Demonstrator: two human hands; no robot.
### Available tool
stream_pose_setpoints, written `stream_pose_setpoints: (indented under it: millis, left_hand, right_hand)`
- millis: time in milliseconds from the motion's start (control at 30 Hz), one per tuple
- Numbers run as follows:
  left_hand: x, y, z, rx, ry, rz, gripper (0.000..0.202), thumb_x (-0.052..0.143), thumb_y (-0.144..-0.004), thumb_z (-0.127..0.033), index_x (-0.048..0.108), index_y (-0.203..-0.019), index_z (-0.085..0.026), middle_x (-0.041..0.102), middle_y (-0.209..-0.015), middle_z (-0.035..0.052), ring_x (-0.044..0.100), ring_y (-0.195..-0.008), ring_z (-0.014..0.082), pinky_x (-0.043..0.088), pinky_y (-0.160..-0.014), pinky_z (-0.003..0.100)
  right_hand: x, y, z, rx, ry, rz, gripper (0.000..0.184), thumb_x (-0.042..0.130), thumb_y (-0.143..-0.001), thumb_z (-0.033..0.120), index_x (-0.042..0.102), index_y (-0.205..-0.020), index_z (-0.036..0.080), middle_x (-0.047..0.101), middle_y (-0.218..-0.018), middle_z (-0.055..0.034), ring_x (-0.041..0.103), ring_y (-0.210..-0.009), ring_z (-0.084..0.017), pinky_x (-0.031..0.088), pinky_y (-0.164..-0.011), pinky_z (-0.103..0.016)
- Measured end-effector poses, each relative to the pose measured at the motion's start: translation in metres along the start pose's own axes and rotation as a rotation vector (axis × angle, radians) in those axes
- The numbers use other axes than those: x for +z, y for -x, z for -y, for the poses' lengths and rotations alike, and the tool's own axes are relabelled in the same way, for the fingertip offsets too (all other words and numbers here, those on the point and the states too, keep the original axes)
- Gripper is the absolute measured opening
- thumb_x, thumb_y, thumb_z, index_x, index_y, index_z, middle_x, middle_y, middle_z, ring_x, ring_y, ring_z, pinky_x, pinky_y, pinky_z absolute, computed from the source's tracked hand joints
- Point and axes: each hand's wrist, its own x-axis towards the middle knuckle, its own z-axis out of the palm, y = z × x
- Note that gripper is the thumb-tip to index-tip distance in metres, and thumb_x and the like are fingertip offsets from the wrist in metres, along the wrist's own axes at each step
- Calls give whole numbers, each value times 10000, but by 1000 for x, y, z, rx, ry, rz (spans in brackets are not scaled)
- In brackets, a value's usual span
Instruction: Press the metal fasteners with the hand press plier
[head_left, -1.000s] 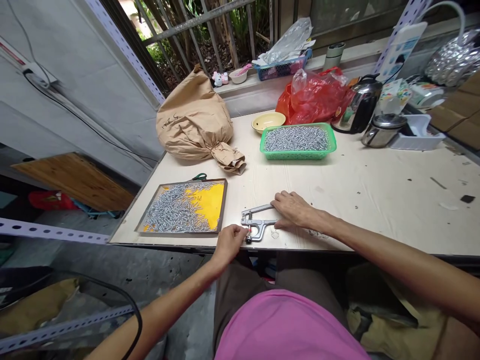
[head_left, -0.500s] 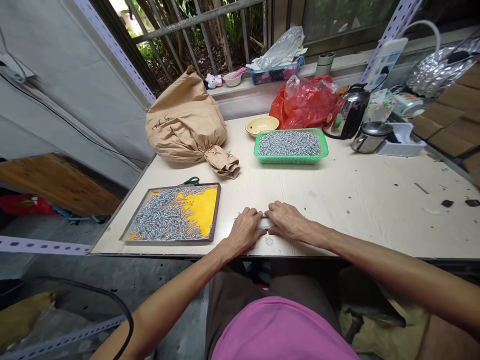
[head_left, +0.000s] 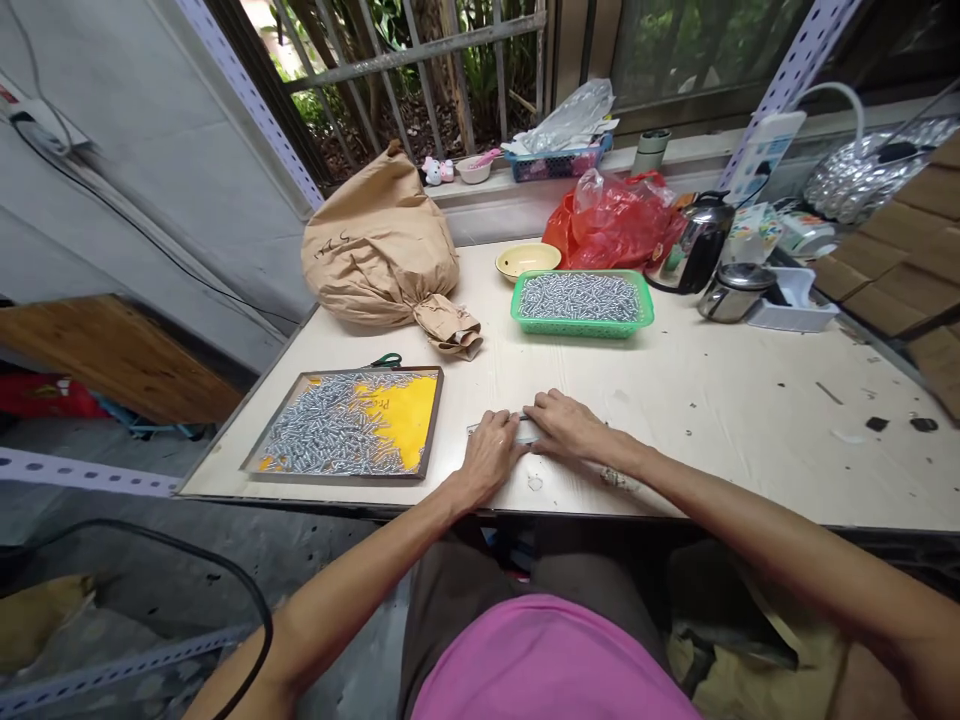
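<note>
Both my hands lie on a metal hand press tool (head_left: 525, 429) near the front edge of the pale table (head_left: 712, 400). My left hand (head_left: 491, 455) covers its left part with fingers curled over it. My right hand (head_left: 564, 425) rests on its handle, fingers pressed down. Only a small strip of grey metal shows between the hands. Left of my hands sits a framed yellow tray (head_left: 352, 425) with many small silver metal pieces. A small pale bit (head_left: 534, 483) lies on the table just below the tool.
A green basket (head_left: 582, 302) of silver pieces stands further back, with a yellow bowl (head_left: 527, 260), a tied brown paper sack (head_left: 382, 250), a red plastic bag (head_left: 615, 215), a kettle (head_left: 694, 250) and a steel pot (head_left: 731, 292). Scissors (head_left: 386, 360) lie behind the tray.
My left hand has moved from the tool's lower jaw up onto the tool, so both hands now cover it. The view has shifted slightly.
</note>
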Motion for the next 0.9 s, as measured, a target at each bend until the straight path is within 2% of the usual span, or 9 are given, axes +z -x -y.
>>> stream_pose_setpoints:
  millis: [67, 167, 233, 333, 433, 500, 633, 800, 900]
  left_hand:
    - [11, 11, -5, 39, 44, -58, 315, 473, -904, -204, 524, -1211, -158, 487, -1349, 142, 407, -1279, 272, 417, -999, 447]
    - [30, 26, -20, 136, 121, -115, 354, 377, -914, -106, 514, -1233, -172, 474, -1386, 124, 342, -1353, 253, 368, -1065, 461]
    - [37, 33, -30, 152, 169, -139, 342, 373, -925, -128, 517, -1231, -174, 529, -1335, 110, 384, -1330, 250, 341, -1087, 478]
    - [39, 38, -41, 141, 215, -158, 308, 414, -928, -185, 522, -1216, -164, 570, -1282, 108, 416, -1305, 261, 299, -1106, 508]
    - [37, 40, -41, 155, 255, -171, 335, 479, -906, -224, 502, -1233, -156, 528, -1324, 121, 359, -1342, 276, 287, -1111, 506]
    - [38, 40, -39, 171, 287, -173, 366, 508, -892, -248, 492, -1246, -158, 521, -1325, 129, 367, -1332, 283, 303, -1099, 504]
    - [51, 42, -34, 144, 325, -142, 331, 483, -889, -245, 538, -1193, -124, 586, -1221, 155, 508, -1188, 297, 405, -1010, 470]
    - [65, 48, -33, 151, 306, -110, 370, 498, -864, -258, 534, -1195, -98, 582, -1214, 164, 544, -1116, 309, 440, -958, 452]
    - [63, 50, -37, 157, 282, -87, 371, 492, -860, -242, 519, -1206, -108, 593, -1191, 148, 562, -1078, 287, 462, -927, 429]
  right_hand:
    - [1, -5, -11, -49, -80, 18, 449, 616, -821, 435, 593, -1164, 145, 597, -1023, -119, 521, -940, -237, 399, -799, -314]
    - [7, -14, -25, -22, -151, -2, 275, 505, -898, 278, 614, -1118, 155, 618, -993, -96, 534, -900, -196, 381, -801, -290]
    - [9, -22, -31, 37, -102, -31, 192, 486, -899, 218, 641, -998, 165, 629, -967, -83, 529, -898, -196, 367, -777, -289]
    - [7, -35, -30, 96, 29, -49, 155, 497, -901, 236, 639, -921, 179, 632, -957, -81, 516, -924, -217, 347, -757, -309]
    - [-1, -42, -13, 82, 112, -30, 181, 467, -906, 195, 642, -949, 183, 621, -976, -96, 506, -942, -223, 337, -755, -321]
    - [-4, -43, 9, -66, 110, -10, 184, 481, -900, 204, 653, -965, 206, 605, -983, -92, 495, -938, -219, 336, -730, -313]
    - [0, -45, 55, -400, 66, 85, 144, 542, -871, 236, 685, -882, 221, 578, -944, -77, 488, -889, -203, 335, -655, -295]
    - [17, -58, 79, -510, 40, 146, 172, 492, -872, 152, 658, -834, 173, 568, -904, -77, 521, -840, -181, 375, -664, -285]
    - [17, -64, 83, -529, -209, 70, 169, 452, -904, 170, 619, -884, 170, 583, -893, -57, 551, -799, -144, 421, -700, -258]
